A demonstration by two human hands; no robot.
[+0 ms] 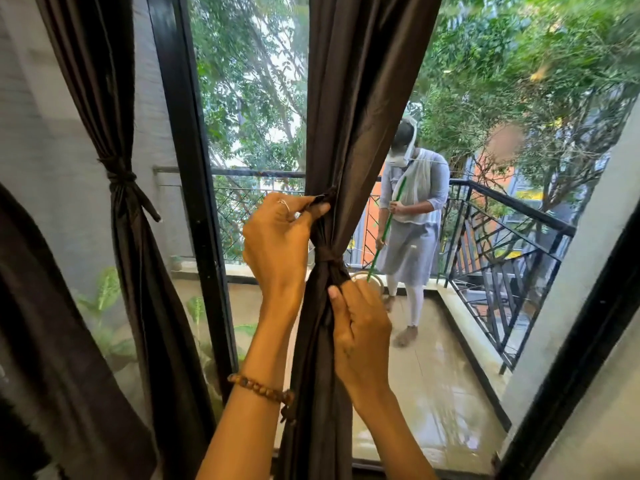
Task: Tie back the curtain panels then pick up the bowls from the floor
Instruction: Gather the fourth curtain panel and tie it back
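A dark brown curtain panel (349,133) hangs in the middle of the glass door, gathered at a tie-back knot (329,256). My left hand (277,244) pinches the upper end of the tie band beside the panel. My right hand (356,334) grips the band's lower end just under the knot. A second brown panel (117,98) on the left is bound with its own tie (123,176). No bowls are in view.
The black door frame (194,202) stands between the two panels. Outside, a person in grey (412,216) holds a green broom on the wet balcony, ringed by a black railing (502,237). More dark fabric (52,341) hangs at my near left.
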